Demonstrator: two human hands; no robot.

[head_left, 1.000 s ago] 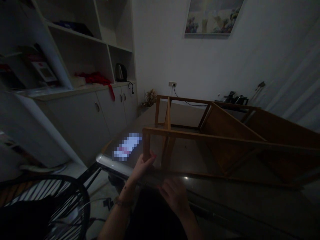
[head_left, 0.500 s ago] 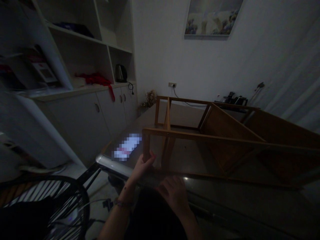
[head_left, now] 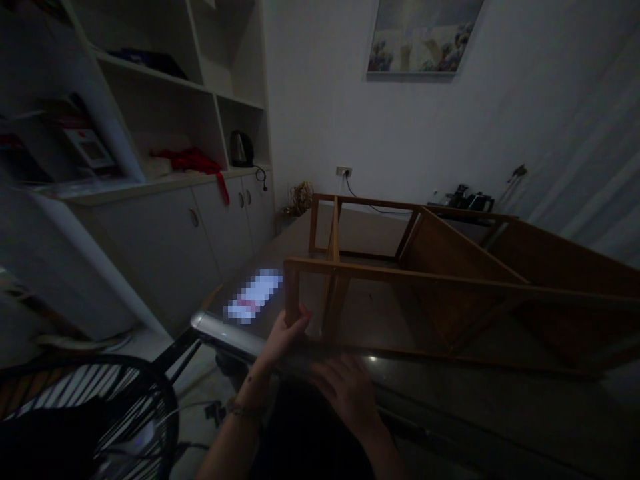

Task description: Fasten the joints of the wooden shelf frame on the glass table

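A brown wooden shelf rack (head_left: 400, 273) lies on its side across the table (head_left: 270, 243), with its end toward me at the left. My left hand (head_left: 290, 327) is closed around the short end bar of the rack, low down near the tabletop. At the table's front edge is my right hand (head_left: 347, 390), fingers stretched out and holding nothing that I can see. It is dim there, so I cannot tell whether its fingertips touch the rack's lower rail. A lit, blurred-out screen (head_left: 255, 293) rests on the table left of my left hand.
A black slatted chair (head_left: 165, 387) stands at lower left, beside cables on the floor. White cabinets (head_left: 165, 227) line the left wall, with a kettle (head_left: 241, 148) and red cloth (head_left: 187, 160) on them. A cord runs from the wall socket (head_left: 343, 171) behind the rack.
My right hand's fingers have straightened and spread a little at the table edge. The left hand keeps its hold, and the rack has stayed in place.
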